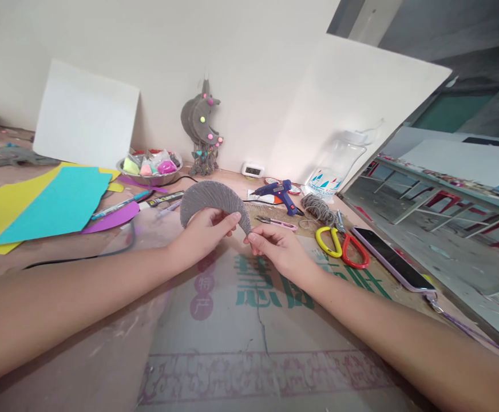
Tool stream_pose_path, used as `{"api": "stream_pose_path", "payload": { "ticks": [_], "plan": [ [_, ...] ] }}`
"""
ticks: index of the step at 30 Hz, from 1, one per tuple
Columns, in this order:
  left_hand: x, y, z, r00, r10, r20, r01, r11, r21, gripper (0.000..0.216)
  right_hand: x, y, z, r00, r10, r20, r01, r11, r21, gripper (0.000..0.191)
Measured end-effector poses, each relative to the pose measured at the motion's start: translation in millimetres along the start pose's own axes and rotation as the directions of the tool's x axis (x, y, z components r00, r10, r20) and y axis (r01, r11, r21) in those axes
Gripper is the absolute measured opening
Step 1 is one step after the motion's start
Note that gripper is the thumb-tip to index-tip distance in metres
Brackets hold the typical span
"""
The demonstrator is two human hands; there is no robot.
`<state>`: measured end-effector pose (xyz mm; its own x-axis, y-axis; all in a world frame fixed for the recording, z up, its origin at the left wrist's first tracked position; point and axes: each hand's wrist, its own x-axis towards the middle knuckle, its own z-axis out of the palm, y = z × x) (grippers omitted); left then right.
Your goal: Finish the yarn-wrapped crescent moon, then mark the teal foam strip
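Above the cardboard (206,340), a grey crescent (213,193) is arching left to right; my left hand (206,232) is pinching its inner edge, my right hand (279,249) its narrow right tip.

Left forearm (82,292) and right forearm (387,323) bare, both angled inward; left hand (204,232) curled, thumb (229,223) extended toward right hand (282,247), whose fingers (261,243) pinch together, hands close but apart.
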<state>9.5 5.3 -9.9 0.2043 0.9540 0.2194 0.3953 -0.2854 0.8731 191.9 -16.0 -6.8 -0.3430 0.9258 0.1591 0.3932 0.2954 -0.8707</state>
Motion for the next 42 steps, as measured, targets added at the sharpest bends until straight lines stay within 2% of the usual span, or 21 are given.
{"api": "stream_pose_path", "payload": {
  "ticks": [3, 6, 11, 24, 29, 35, 42],
  "plan": [
    [0, 3, -2, 0.999, 0.035, -0.012, -0.034, 0.992, 0.122, 0.046, 0, 0, 1, 1.0, -0.018, 0.022, 0.018, 1.0, -0.001, 0.029],
    [0, 3, -2, 0.998, 0.058, -0.02, -0.054, 0.984, 0.17, 0.045, 2, 3, 0, 1.0, -0.013, -0.007, 0.013, 0.998, 0.067, 0.036],
    [-1, 3, -2, 0.998, 0.067, 0.01, -0.068, 0.981, 0.179, 0.045, 5, 4, -4, 0.995, 0.008, -0.101, 0.002, 0.994, 0.106, 0.032],
    [-9, 12, 0, 0.988, 0.081, 0.128, -0.106, 0.973, 0.203, 0.044, 4, 4, -3, 0.998, -0.043, -0.045, 0.044, 0.999, 0.017, 0.027],
    [-8, 10, 1, 0.993, 0.069, 0.095, -0.088, 0.973, 0.214, 0.044, 4, 6, -3, 0.997, -0.071, -0.018, 0.072, 0.996, 0.051, 0.028],
    [-3, 5, 0, 0.995, 0.086, 0.051, -0.096, 0.964, 0.25, 0.046, 5, 6, -4, 0.989, 0.007, -0.147, 0.009, 0.994, 0.112, 0.024],
    [-2, 3, 0, 0.997, 0.06, 0.054, -0.07, 0.973, 0.218, 0.043, 6, 6, -7, 0.987, 0.017, -0.158, 0.003, 0.992, 0.125, 0.019]
  ]
}}
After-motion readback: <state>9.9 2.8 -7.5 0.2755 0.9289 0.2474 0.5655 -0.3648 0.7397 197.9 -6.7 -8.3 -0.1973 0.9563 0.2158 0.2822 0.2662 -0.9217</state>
